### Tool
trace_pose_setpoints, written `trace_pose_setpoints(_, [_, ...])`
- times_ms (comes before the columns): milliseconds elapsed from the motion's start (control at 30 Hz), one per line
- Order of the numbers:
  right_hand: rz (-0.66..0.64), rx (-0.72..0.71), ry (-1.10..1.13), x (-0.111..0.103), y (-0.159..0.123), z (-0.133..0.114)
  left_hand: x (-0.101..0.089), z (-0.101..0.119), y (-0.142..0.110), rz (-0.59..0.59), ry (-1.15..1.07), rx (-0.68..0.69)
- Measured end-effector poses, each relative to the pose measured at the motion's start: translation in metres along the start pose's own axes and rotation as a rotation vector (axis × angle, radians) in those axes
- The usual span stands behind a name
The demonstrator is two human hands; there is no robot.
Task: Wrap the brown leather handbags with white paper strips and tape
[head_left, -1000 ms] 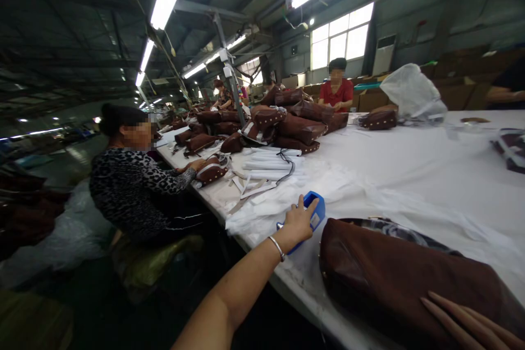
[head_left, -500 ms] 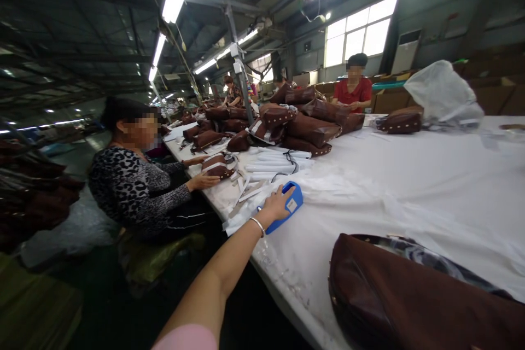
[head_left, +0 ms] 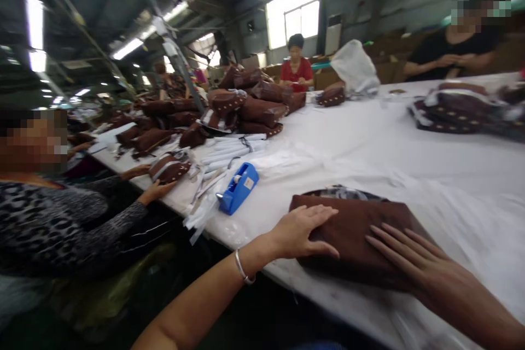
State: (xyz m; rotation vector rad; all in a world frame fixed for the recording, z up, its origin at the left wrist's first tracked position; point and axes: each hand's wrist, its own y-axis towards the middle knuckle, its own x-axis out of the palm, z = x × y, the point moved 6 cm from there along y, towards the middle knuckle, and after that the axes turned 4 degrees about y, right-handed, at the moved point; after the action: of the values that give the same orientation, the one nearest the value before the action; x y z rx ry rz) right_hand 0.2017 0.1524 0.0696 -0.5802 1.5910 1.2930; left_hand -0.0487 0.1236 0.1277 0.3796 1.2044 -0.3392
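Observation:
A brown leather bag (head_left: 348,224) lies on its side on the white-covered table, near the front edge. My left hand (head_left: 305,232) is at the bag's left end, fingers stretched out and thumb apart. Flat on the right part of the bag rests my right hand (head_left: 418,260), its fingers extended. A dark strap or rim with clear plastic shows behind the bag's far edge. The blue tape dispenser (head_left: 239,188) stands to the left of the bag, touched by neither hand.
White paper rolls (head_left: 233,150) lie behind the dispenser, and a heap of brown bags (head_left: 254,104) is farther back. At left, a co-worker in a leopard-print top holds a studded bag (head_left: 169,169). More studded bags (head_left: 455,112) lie at right. Other people sit across the table (head_left: 328,147).
My left hand has let go of the blue tape dispenser and moved right to the brown bag. My right hand has come into view on the bag. The view has turned right.

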Motion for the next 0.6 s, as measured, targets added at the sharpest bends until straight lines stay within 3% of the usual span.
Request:
trace_pose_setpoints(67, [-0.083,0.006,-0.016,-0.01,0.004,-0.002,0.018,0.029,-0.004,-0.037,0.073,0.101])
trace_pose_setpoints(200, [-0.202,0.003,0.097,-0.017,0.01,0.009,0.045,0.029,-0.014,-0.004,0.283,0.092])
trace_pose_setpoints(300, [-0.143,-0.018,0.135,-0.01,0.004,0.015,0.058,0.022,-0.021,0.135,0.336,0.117])
trace_pose_setpoints(467, [0.031,0.001,0.162,0.019,-0.016,0.009,0.077,0.022,-0.032,0.396,0.342,0.194])
trace_pose_setpoints(600, [0.106,0.022,0.144,0.024,-0.019,0.006,0.08,0.02,-0.033,0.455,0.328,0.212])
